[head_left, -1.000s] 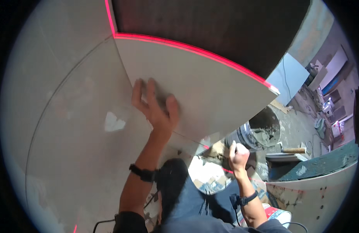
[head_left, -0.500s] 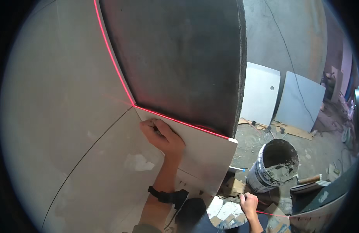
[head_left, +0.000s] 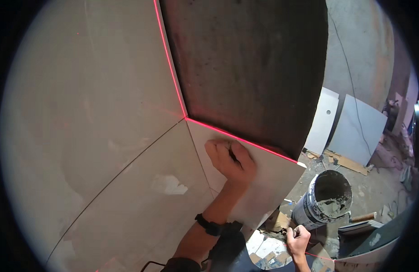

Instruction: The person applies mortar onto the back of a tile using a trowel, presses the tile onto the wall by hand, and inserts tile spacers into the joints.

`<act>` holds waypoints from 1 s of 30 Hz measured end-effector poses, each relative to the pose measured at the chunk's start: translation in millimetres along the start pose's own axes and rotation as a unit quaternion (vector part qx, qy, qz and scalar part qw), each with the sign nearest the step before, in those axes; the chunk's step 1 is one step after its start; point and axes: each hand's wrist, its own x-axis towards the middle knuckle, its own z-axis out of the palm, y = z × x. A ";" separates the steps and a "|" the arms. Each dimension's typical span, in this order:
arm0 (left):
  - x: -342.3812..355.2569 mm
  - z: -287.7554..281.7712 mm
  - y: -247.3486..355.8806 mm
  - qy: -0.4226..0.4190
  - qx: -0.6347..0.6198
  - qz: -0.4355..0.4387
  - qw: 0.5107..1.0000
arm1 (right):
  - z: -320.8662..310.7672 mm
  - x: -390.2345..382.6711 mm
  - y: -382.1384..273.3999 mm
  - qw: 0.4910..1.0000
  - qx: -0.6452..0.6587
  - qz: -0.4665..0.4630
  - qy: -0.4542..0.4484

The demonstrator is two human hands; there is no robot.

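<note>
My left hand (head_left: 230, 160) is closed into a fist and rests against a pale wall tile (head_left: 270, 183), just below its top edge. A dark watch (head_left: 209, 225) is on that wrist. A red laser line (head_left: 239, 136) runs along the tile's top edge and turns upward along the side of the big tile (head_left: 82, 104) to the left. Above the line is bare dark wall (head_left: 250, 72). My right hand (head_left: 297, 239) hangs low near the floor with its fingers curled; I cannot see anything in it.
A bucket (head_left: 326, 199) smeared with grey mortar stands on the floor to the right. Two pale tiles (head_left: 354, 131) lean against the far wall. Tile scraps and cardboard (head_left: 273, 235) litter the floor beneath the wall tile.
My left hand went from a flat open palm on the tile to a closed fist. The view swung upward, showing more of the bare wall and the bucket.
</note>
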 end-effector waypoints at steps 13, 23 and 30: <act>-2.4 -64.4 -78.8 -0.195 0.064 0.073 0.976 | 58.9 105.6 -285.0 0.979 0.188 -0.075 -0.025; -81.0 -101.3 -101.0 -0.400 0.078 0.124 0.905 | 67.5 131.7 -270.9 0.982 0.183 -0.037 -0.019; -132.9 -142.7 -140.8 -0.498 0.111 0.129 0.850 | 91.2 129.8 -275.1 0.984 0.175 -0.035 0.002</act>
